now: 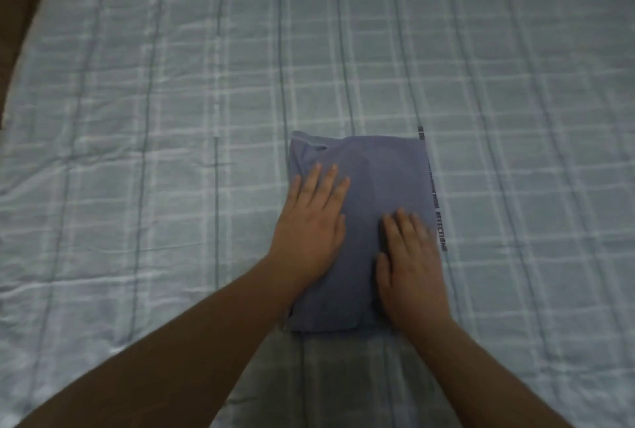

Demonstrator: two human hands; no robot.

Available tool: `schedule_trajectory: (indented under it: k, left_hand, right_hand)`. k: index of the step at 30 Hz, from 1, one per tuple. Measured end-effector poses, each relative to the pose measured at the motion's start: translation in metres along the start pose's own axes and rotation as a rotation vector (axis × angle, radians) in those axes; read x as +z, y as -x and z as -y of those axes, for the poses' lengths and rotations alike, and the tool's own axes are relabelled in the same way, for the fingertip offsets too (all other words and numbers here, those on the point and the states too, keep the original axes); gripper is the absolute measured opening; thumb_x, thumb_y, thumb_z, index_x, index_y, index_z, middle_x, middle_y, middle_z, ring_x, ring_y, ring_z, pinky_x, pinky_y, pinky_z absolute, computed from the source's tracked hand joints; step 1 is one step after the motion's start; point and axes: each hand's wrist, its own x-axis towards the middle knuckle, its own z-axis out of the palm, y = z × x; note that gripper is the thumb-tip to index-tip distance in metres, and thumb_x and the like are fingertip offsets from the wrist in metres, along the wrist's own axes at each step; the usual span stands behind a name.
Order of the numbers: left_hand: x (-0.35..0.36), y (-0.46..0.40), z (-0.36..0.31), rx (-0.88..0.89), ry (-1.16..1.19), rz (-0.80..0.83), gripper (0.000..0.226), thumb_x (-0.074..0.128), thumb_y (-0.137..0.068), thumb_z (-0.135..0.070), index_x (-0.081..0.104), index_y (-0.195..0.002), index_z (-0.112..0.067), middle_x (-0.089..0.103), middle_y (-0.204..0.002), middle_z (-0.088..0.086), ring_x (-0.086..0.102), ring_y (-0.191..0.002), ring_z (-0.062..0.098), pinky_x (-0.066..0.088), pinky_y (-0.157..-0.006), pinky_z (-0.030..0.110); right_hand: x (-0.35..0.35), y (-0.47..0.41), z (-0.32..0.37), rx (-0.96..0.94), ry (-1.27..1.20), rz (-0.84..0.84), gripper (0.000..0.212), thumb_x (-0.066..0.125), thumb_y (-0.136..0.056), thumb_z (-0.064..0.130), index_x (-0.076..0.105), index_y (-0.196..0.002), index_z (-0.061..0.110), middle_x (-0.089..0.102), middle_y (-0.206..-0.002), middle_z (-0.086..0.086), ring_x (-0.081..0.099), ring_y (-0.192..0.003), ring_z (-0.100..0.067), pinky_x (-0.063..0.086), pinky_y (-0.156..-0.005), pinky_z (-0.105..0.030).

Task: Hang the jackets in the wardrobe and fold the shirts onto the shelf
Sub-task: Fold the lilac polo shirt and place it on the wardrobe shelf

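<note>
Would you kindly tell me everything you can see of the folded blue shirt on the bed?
The blue shirt looks like soft, plain fabric, folded into a compact upright rectangle. A seamed edge shows at its far left corner. It lies flat on the checked bedspread. The left hand and right hand rest flat on it, palms down, fingers spread.

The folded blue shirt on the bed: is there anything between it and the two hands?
Nothing visible. The left hand and the right hand both lie flat, directly on the folded blue shirt, which rests on the checked bedcover. The shelf is not in view.
</note>
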Motion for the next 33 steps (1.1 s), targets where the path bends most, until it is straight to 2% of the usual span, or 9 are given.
schedule_trajectory:
  k: [6,12,17,21,24,27,29,31,33]
  left_hand:
    - [0.041,0.052,0.010,-0.087,-0.067,0.158,0.061,0.034,-0.099,-0.045,0.029,-0.154,-0.018,0.029,-0.159,0.008,0.025,-0.147,0.029,0.021,-0.118,0.050]
    - [0.031,0.056,0.002,-0.133,-0.073,0.138,0.061,0.034,-0.098,-0.043,0.031,-0.153,-0.016,0.030,-0.159,0.010,0.024,-0.147,0.030,0.017,-0.119,0.052]
    - [0.030,0.105,-0.017,-0.002,-0.067,0.223,0.060,0.040,-0.096,-0.041,0.033,-0.152,-0.019,0.032,-0.157,0.010,0.025,-0.146,0.031,0.021,-0.118,0.050]
    - [0.038,0.119,-0.017,-0.063,-0.068,0.237,0.059,0.036,-0.098,-0.041,0.031,-0.153,-0.021,0.028,-0.160,0.008,0.024,-0.147,0.032,0.022,-0.118,0.050]
    - [0.036,0.116,-0.020,-0.072,-0.011,0.179,0.059,0.041,-0.097,-0.038,0.033,-0.152,-0.020,0.029,-0.159,0.011,0.026,-0.146,0.032,0.023,-0.118,0.049]
    - [0.028,0.128,-0.029,-0.414,0.280,-0.029,0.068,0.065,-0.085,-0.019,0.040,-0.147,-0.010,0.032,-0.154,0.018,0.030,-0.142,0.031,0.023,-0.119,0.038]
    - [0.018,0.136,-0.041,-0.761,0.509,-0.128,0.070,0.071,-0.077,-0.005,0.043,-0.141,-0.002,0.043,-0.140,0.021,0.041,-0.131,0.033,0.031,-0.110,0.030]
    - [0.004,0.135,-0.048,-1.047,0.716,-0.108,0.064,0.072,-0.075,-0.002,0.046,-0.134,0.000,0.053,-0.114,0.012,0.056,-0.111,0.031,0.042,-0.090,0.028]
    - [-0.008,0.131,-0.049,-1.140,0.713,0.094,0.050,0.075,-0.077,-0.010,0.049,-0.119,-0.007,0.053,-0.095,0.002,0.057,-0.092,0.022,0.038,-0.074,0.025]
  right_hand:
    - [0.023,-0.010,-0.042,-0.043,0.200,0.126,0.063,0.031,-0.101,0.042,0.024,-0.156,0.013,0.027,-0.160,-0.011,0.025,-0.147,-0.031,0.014,-0.122,-0.048]
    - [0.021,0.003,-0.051,-0.053,0.175,0.090,0.061,0.034,-0.100,0.038,0.026,-0.155,0.011,0.029,-0.159,-0.012,0.026,-0.147,-0.031,0.019,-0.120,-0.050]
    - [0.017,0.025,-0.057,-0.060,0.176,0.118,0.062,0.032,-0.100,0.039,0.031,-0.152,0.006,0.032,-0.158,-0.014,0.028,-0.146,-0.032,0.023,-0.119,-0.051]
    - [0.016,0.024,-0.057,-0.084,0.165,0.160,0.063,0.034,-0.100,0.038,0.028,-0.154,0.006,0.029,-0.159,-0.014,0.025,-0.147,-0.032,0.022,-0.120,-0.049]
    - [0.011,0.028,-0.063,-0.086,0.017,0.097,0.059,0.044,-0.098,0.027,0.032,-0.152,0.006,0.030,-0.158,-0.015,0.026,-0.146,-0.030,0.020,-0.121,-0.044]
    - [-0.006,0.043,-0.051,0.232,-0.345,-0.020,0.054,0.058,-0.090,0.004,0.045,-0.141,0.012,0.046,-0.145,-0.008,0.041,-0.134,-0.017,0.031,-0.114,-0.034]
    - [-0.019,0.051,-0.041,0.462,-0.520,-0.054,0.043,0.060,-0.083,-0.002,0.052,-0.118,0.021,0.061,-0.111,0.003,0.058,-0.103,-0.006,0.045,-0.092,-0.032]
    - [-0.025,0.054,-0.038,0.689,-0.575,0.017,0.034,0.066,-0.082,0.006,0.049,-0.108,0.021,0.059,-0.092,0.004,0.061,-0.084,-0.014,0.044,-0.077,-0.031]
    - [-0.028,0.054,-0.042,0.809,-0.501,0.167,0.028,0.071,-0.082,0.015,0.055,-0.104,0.011,0.060,-0.086,-0.002,0.060,-0.081,-0.024,0.041,-0.070,-0.030]
